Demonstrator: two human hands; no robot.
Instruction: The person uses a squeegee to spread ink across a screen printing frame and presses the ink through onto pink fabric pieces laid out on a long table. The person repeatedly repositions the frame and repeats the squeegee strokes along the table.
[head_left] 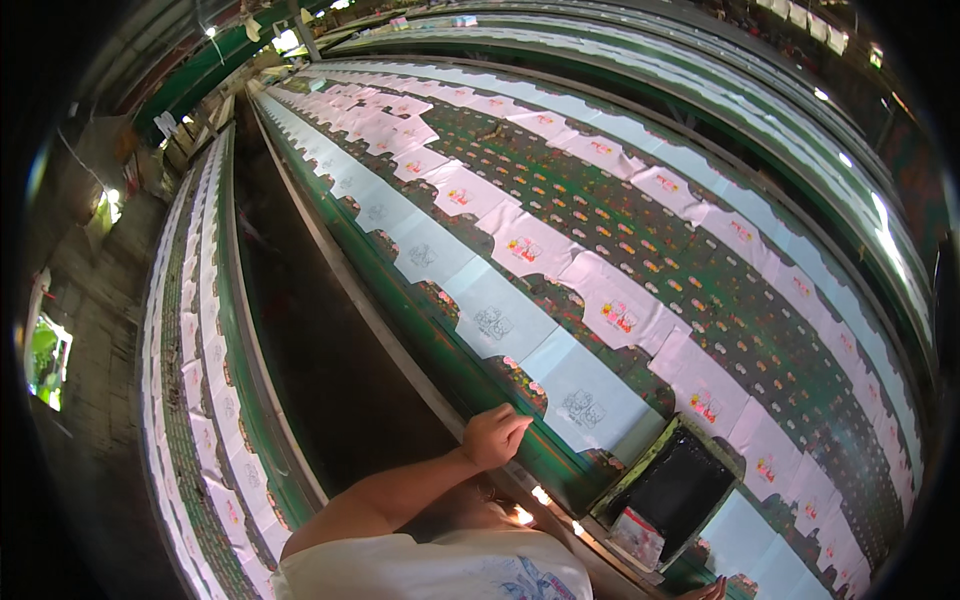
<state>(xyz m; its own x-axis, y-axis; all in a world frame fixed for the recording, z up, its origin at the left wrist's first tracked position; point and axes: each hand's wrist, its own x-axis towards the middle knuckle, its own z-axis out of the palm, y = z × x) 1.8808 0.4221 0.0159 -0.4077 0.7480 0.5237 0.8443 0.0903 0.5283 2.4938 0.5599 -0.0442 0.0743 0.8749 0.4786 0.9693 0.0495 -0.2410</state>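
My left hand [497,437] is closed, its fingers curled with nothing visible in them, over the near green edge of the long table. To its right, a screen-printing frame [716,448] lies tilted across the table edge, its inside dark. A small box-like piece with a red and white face [637,537] sits in the frame's near corner. At the bottom edge my right hand [710,590] shows only a few fingers, stretched out below the frame; the rest is cut off. Beside the left hand lies a pale blue fabric piece [582,405] with a dark line drawing.
Rows of pink fabric pieces [620,310] with coloured prints cover the long green table [400,310], which bears many small printed marks. A dark aisle [310,320] separates it from another fabric-covered table [190,400] on the left. More long tables [760,110] stand beyond on the right.
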